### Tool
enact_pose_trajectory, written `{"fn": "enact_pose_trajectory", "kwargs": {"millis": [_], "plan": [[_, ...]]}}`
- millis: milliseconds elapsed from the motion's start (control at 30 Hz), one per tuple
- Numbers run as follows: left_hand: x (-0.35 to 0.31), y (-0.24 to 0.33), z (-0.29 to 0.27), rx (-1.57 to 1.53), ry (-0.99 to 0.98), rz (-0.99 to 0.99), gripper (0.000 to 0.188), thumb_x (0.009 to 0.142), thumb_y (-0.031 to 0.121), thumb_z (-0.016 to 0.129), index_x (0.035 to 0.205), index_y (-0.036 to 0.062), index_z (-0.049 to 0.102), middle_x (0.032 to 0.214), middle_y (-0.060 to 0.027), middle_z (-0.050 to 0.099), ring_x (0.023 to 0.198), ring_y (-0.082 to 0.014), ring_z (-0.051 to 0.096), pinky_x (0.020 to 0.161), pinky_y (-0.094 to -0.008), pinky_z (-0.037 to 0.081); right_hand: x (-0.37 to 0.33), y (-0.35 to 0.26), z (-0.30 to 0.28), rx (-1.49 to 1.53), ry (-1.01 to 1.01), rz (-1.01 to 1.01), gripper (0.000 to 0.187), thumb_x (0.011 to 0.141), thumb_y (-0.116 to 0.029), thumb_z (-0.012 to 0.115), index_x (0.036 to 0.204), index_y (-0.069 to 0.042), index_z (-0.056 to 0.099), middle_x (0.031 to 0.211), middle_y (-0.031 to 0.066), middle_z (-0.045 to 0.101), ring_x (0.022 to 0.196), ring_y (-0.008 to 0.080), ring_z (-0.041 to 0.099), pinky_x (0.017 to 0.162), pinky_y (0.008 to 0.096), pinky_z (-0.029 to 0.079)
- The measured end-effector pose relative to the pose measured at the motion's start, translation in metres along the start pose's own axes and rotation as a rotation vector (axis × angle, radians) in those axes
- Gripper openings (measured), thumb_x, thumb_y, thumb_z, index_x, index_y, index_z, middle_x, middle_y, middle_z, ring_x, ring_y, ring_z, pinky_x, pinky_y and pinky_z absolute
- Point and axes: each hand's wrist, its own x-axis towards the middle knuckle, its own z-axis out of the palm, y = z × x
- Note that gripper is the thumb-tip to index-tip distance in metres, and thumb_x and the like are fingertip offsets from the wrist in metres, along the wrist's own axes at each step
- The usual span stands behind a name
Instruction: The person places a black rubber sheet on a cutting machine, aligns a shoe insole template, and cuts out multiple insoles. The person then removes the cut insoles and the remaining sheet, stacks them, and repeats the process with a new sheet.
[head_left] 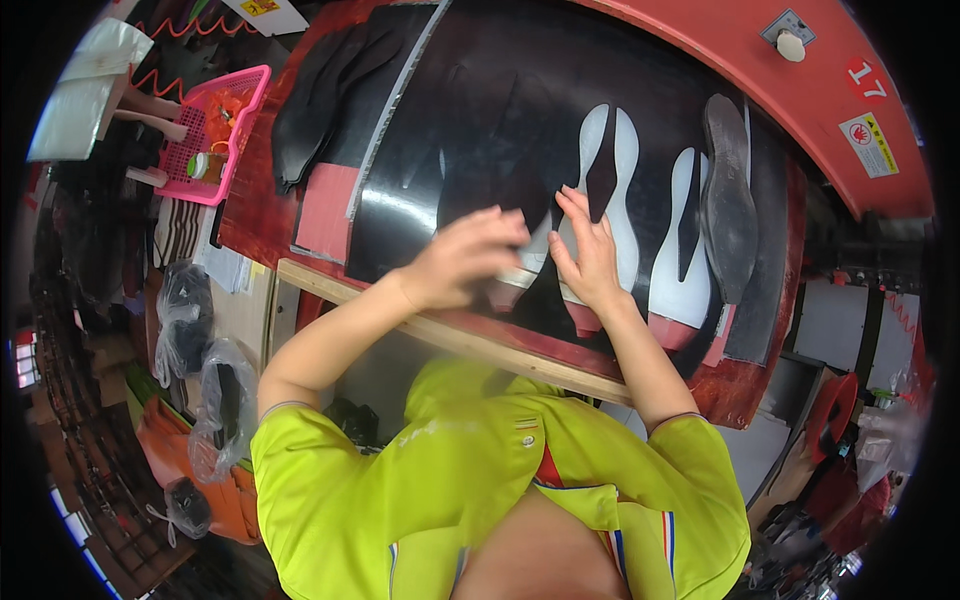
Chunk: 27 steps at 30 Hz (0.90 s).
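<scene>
A black sheet (392, 235) lies over the bench top. Pale sole-shaped outlines show in it, one in the middle (626, 230) and one farther right (668, 270), with pink at their near ends; dark strips run down their centres. My right hand (592, 255) rests on the sheet at the left edge of the middle outline, fingers stretched and thumb apart. To its left, my left hand (462, 258) is blurred by motion above the sheet, its thumb and fingers apart. I see nothing held in either hand. A dark sole-shaped piece (728, 200) lies right of the outlines.
Black cut pieces (318, 115) are piled at the left of the bench. Beyond them stands a pink basket (262, 100) with orange items and a small jar. A red machine beam (690, 35) spans the far side. A wooden rail (455, 335) edges the near side.
</scene>
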Motion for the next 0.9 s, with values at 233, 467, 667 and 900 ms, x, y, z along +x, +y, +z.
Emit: {"fn": "enact_pose_trajectory", "kwargs": {"millis": [233, 467, 667, 900], "plan": [[0.057, -0.059, -0.178, -0.458, 1.178, -0.135, 0.026, 0.082, -0.006, 0.060, 0.106, 0.0028, 0.063, 0.101, -0.0072, 0.064, 0.092, -0.0194, 0.062, 0.083, -0.0339, 0.052, 0.000, -0.010, 0.007, -0.303, -0.187, 0.041, 0.050, 0.083, -0.018, 0.067, 0.131, -0.009, 0.057, 0.142, 0.0110, 0.049, 0.135, 0.0316, 0.043, 0.083, 0.0390, 0.057], [0.098, -0.157, -0.289, -0.907, 1.084, -0.207, 0.039, 0.087, -0.016, 0.050, 0.121, 0.0039, 0.049, 0.121, -0.0230, 0.063, 0.112, -0.0365, 0.061, 0.103, -0.0523, 0.047, -0.001, -0.018, 0.009, -0.325, -0.153, 0.130, 0.043, 0.086, -0.017, 0.063, 0.129, -0.013, 0.060, 0.142, 0.0028, 0.052, 0.138, 0.0228, 0.041, 0.078, 0.0366, 0.058], [0.140, -0.205, -0.300, -0.642, 1.289, -0.231, 0.033, 0.083, -0.015, 0.058, 0.109, 0.0037, 0.061, 0.105, -0.0146, 0.067, 0.095, -0.0262, 0.064, 0.087, -0.0408, 0.054, -0.003, -0.016, 0.005, -0.317, -0.085, 0.076, 0.042, 0.086, -0.011, 0.061, 0.128, -0.013, 0.061, 0.142, 0.0020, 0.052, 0.135, 0.0240, 0.045, 0.086, 0.0345, 0.056], [0.144, -0.215, -0.312, -0.356, 1.183, -0.213, 0.028, 0.084, -0.011, 0.062, 0.110, -0.0004, 0.062, 0.107, -0.0143, 0.070, 0.096, -0.0216, 0.064, 0.089, -0.0338, 0.052, -0.006, -0.014, 0.004, -0.340, -0.110, 0.075, 0.045, 0.083, 0.000, 0.059, 0.127, -0.009, 0.062, 0.141, 0.0077, 0.054, 0.132, 0.0302, 0.049, 0.101, 0.0363, 0.049]]}}
